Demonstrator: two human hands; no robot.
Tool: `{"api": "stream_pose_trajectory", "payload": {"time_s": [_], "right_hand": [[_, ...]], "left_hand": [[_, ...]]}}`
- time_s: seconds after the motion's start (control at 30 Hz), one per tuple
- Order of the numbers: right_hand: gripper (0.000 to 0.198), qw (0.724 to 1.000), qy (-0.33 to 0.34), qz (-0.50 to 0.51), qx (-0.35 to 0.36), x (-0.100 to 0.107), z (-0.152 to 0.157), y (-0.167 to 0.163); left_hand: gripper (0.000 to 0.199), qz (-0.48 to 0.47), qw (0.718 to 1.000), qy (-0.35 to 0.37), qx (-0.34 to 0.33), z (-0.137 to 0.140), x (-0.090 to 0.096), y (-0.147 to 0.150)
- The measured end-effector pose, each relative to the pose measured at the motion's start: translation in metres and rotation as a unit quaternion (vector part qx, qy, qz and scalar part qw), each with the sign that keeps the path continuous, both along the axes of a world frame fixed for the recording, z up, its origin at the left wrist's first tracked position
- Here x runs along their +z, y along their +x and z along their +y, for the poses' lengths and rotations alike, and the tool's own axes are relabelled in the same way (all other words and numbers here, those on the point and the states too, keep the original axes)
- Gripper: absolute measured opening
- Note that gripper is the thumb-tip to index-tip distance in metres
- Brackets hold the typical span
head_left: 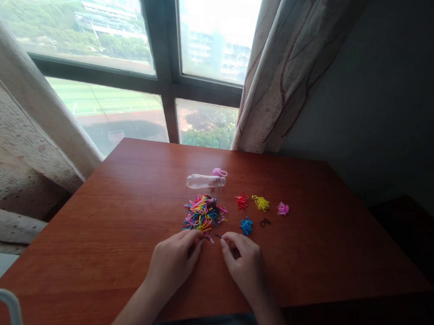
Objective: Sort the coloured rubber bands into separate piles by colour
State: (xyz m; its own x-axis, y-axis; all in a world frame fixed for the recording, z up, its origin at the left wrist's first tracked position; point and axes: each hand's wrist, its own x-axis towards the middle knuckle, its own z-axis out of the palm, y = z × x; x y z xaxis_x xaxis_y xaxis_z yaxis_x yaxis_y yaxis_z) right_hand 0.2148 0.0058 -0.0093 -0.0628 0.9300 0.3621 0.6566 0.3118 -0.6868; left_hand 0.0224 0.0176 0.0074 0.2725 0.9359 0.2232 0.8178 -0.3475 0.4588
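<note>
My left hand (173, 258) is closed in a pinch on a dark rubber band at the near edge of a mixed heap of coloured rubber bands (203, 212). Beside those fingertips a pale pink band (210, 239) shows. A short gap to the right, my right hand (243, 263) pinches another small dark band (218, 236), its end poking out past the thumb and finger. Sorted by colour to the right lie a red pile (241, 201), a yellow pile (260, 202), a purple-pink pile (282, 208), a blue pile (246, 226) and a black band (265, 223).
Behind the heap a clear plastic bottle (205, 181) lies on its side, with a pink looped item (220, 172) just behind it. The brown wooden table (131, 216) reaches to the window. Curtains (279, 73) hang on both sides. A white curved rail (3, 293) stands at the lower left.
</note>
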Motion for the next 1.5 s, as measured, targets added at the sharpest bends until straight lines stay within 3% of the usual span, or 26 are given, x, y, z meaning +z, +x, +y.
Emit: {"api": "stream_pose_trajectory", "payload": {"time_s": [0.13,0.27,0.43,0.67,0.97,1.17,1.5], "right_hand": [[0.022,0.998,0.015,0.016,-0.05,-0.002,-0.004,0.013],[0.025,0.99,0.029,0.002,-0.14,-0.006,-0.002,0.046],[0.031,0.97,-0.001,-0.051,-0.238,-0.009,0.01,0.087],[0.03,0.963,-0.042,-0.083,-0.252,-0.011,0.012,0.094],[0.03,0.959,-0.028,-0.088,-0.267,-0.011,0.009,0.093],[0.025,0.973,0.016,-0.065,-0.221,-0.011,-0.002,0.073],[0.019,0.996,0.008,-0.094,-0.004,-0.004,-0.012,-0.005]], "left_hand": [[0.014,0.01,1.0,0.004,0.024,-0.001,-0.001,-0.001],[0.015,-0.001,0.999,0.008,0.031,-0.001,-0.004,-0.003],[0.017,-0.03,0.999,0.02,0.036,-0.002,-0.004,-0.005],[0.017,-0.045,0.999,0.008,0.004,-0.002,-0.003,-0.007],[0.017,-0.044,0.999,0.004,0.0,-0.002,-0.005,-0.007],[0.016,-0.03,1.0,0.002,0.0,-0.003,-0.004,-0.006],[0.018,-0.02,1.0,-0.001,-0.006,-0.002,-0.004,-0.007]]}}
